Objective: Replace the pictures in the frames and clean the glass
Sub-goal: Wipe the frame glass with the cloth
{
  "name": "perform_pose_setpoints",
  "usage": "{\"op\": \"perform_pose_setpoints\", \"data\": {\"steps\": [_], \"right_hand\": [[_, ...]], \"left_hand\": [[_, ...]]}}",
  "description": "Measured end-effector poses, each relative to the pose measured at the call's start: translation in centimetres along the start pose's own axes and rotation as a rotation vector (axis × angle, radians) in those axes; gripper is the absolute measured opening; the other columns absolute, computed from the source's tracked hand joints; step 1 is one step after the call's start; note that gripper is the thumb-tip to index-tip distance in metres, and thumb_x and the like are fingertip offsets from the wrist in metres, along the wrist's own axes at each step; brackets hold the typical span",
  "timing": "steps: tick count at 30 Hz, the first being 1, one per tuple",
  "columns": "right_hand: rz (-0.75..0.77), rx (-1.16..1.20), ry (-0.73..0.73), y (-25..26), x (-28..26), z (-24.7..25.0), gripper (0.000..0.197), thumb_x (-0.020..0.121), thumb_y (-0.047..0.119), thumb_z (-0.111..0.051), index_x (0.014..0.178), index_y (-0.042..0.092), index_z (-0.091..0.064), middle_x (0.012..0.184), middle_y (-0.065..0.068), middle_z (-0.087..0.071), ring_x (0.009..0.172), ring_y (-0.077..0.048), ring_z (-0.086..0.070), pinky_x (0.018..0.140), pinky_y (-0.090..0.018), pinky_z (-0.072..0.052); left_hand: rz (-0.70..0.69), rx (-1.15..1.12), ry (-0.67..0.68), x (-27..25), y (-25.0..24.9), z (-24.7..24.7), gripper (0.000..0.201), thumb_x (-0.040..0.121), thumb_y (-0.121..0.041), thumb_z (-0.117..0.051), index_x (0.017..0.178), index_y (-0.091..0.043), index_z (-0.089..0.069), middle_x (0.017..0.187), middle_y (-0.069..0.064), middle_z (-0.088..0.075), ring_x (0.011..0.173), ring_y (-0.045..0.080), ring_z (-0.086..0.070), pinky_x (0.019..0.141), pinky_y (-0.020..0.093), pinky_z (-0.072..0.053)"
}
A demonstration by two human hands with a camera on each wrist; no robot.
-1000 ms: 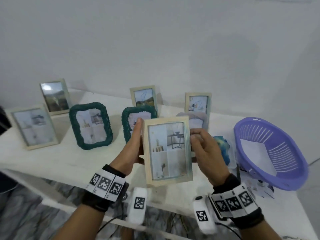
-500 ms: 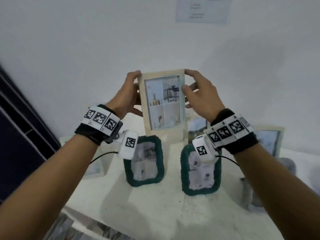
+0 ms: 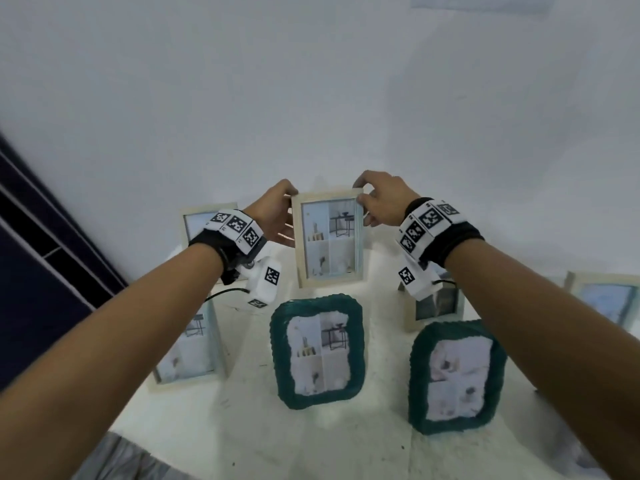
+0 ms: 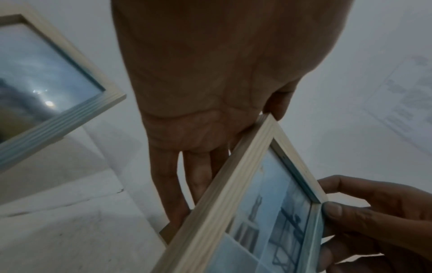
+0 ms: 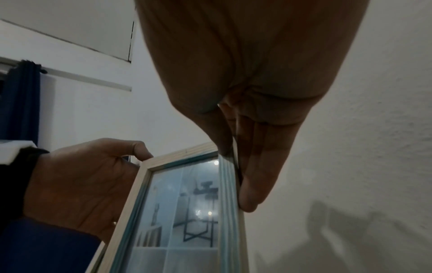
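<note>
White wall behind; wrist views alone: both hands' fingers (image 4: 198, 177) pinching wooden frame (image 3: 328, 237).

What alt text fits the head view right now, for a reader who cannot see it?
Both hands, left hand and right hand, hold a pale wooden picture frame upright by its top corners at the back of a white table. Two green frames stand nearer, other pale frames beside them.

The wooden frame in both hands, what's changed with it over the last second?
The wooden frame went from near the chest out to the back of the table, behind the green frames. Left hand and right hand still grip its sides; picture unchanged.
</note>
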State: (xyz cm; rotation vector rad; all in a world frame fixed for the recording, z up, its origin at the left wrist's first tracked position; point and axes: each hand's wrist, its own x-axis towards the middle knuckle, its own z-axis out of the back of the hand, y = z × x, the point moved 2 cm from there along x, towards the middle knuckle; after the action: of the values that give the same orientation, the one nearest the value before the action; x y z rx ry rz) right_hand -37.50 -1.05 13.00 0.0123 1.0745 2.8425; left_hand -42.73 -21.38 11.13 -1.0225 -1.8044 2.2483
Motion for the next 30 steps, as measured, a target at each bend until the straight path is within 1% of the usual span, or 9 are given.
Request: {"op": "perform_pose_setpoints", "data": {"steps": [2,5,8,11,15,18,24,27,30], "right_hand": [[-0.034,-0.027,0.033,-0.4,1.0,-0.7,0.017,0.098,0.013,-0.045,0.114,0.010,-0.050,0.096,-0.018,-0.064,0.077,-0.030,-0.071,0.073,-0.045,-0.060],[-0.063,-0.093,0.082,-1.0,2.2,-1.6,0.017,0.098,0.012,-0.042,0.114,0.008,-0.049,0.092,-0.015,-0.062,0.077,-0.030,-0.071,0.075,-0.045,-0.059],[-0.087,-0.145,0.128,-1.5,3.0,-2.6,0.017,0.098,0.012,-0.042,0.112,0.008,-0.050,0.093,-0.015,-0.065,0.076,-0.027,-0.072,0.076,-0.044,-0.059],[-0.110,-0.169,0.168,-1.8,3.5,-3.7,0.017,0.097,0.012,-0.043,0.113,0.008,-0.051,0.096,-0.015,-0.064,0.077,-0.028,-0.072,0.076,-0.044,-0.059],[-0.132,-0.224,0.236,-2.1,3.5,-4.8,0.018,0.097,0.008,-0.041,0.113,0.005,-0.050,0.098,-0.016,-0.064,0.080,-0.030,-0.071,0.077,-0.046,-0.058],[-0.121,-0.256,0.209,-2.3,3.5,-5.1,0.018,0.097,0.008,-0.040,0.111,0.006,-0.051,0.092,-0.014,-0.067,0.077,-0.028,-0.071,0.076,-0.046,-0.058],[-0.118,-0.255,0.200,-2.6,3.5,-5.2,0.018,0.098,0.010,-0.040,0.111,0.007,-0.051,0.095,-0.014,-0.066,0.078,-0.027,-0.071,0.077,-0.044,-0.058],[-0.104,-0.319,0.182,-2.7,3.6,-5.3,0.021,0.098,0.012,-0.040,0.115,0.010,-0.051,0.108,-0.014,-0.064,0.086,-0.028,-0.069,0.081,-0.044,-0.056],[-0.105,-0.342,0.182,-2.9,3.7,-5.3,0.035,0.098,0.014,-0.040,0.133,0.014,-0.045,0.128,-0.013,-0.054,0.102,-0.030,-0.062,0.089,-0.041,-0.052]], "left_hand": [[0.039,-0.023,0.001,1.1,0.6,0.3,0.029,0.091,-0.036,-0.032,0.080,-0.014,-0.047,0.070,0.006,-0.053,0.061,0.026,-0.054,0.074,0.035,-0.050],[0.087,-0.040,0.000,2.3,1.5,0.5,0.027,0.089,-0.037,-0.034,0.083,-0.015,-0.048,0.074,0.007,-0.053,0.063,0.028,-0.056,0.077,0.037,-0.051],[0.117,-0.041,-0.016,3.2,2.4,0.6,0.026,0.088,-0.034,-0.033,0.079,-0.014,-0.047,0.068,0.006,-0.055,0.062,0.028,-0.056,0.078,0.039,-0.051],[0.144,-0.047,-0.050,3.9,3.5,0.6,0.019,0.084,-0.030,-0.035,0.073,-0.015,-0.039,0.064,0.005,-0.053,0.062,0.028,-0.056,0.077,0.039,-0.052],[0.167,-0.027,-0.075,4.6,4.8,0.5,0.020,0.083,-0.030,-0.035,0.069,-0.016,-0.034,0.059,0.004,-0.052,0.062,0.027,-0.055,0.079,0.039,-0.050],[0.162,-0.006,-0.071,4.8,5.1,0.5,0.020,0.083,-0.030,-0.035,0.069,-0.016,-0.035,0.062,0.005,-0.054,0.065,0.027,-0.055,0.081,0.039,-0.048],[0.151,-0.004,-0.059,5.0,5.3,0.7,0.018,0.084,-0.030,-0.035,0.075,-0.016,-0.040,0.061,0.005,-0.058,0.067,0.028,-0.058,0.081,0.040,-0.050],[0.149,-0.001,-0.064,5.1,5.3,0.9,0.015,0.084,-0.029,-0.038,0.078,-0.016,-0.041,0.064,0.006,-0.060,0.070,0.028,-0.059,0.085,0.042,-0.049],[0.151,0.038,-0.076,5.3,5.2,1.4,0.019,0.086,-0.031,-0.041,0.090,-0.016,-0.053,0.069,0.006,-0.066,0.077,0.028,-0.063,0.088,0.045,-0.049]]}}
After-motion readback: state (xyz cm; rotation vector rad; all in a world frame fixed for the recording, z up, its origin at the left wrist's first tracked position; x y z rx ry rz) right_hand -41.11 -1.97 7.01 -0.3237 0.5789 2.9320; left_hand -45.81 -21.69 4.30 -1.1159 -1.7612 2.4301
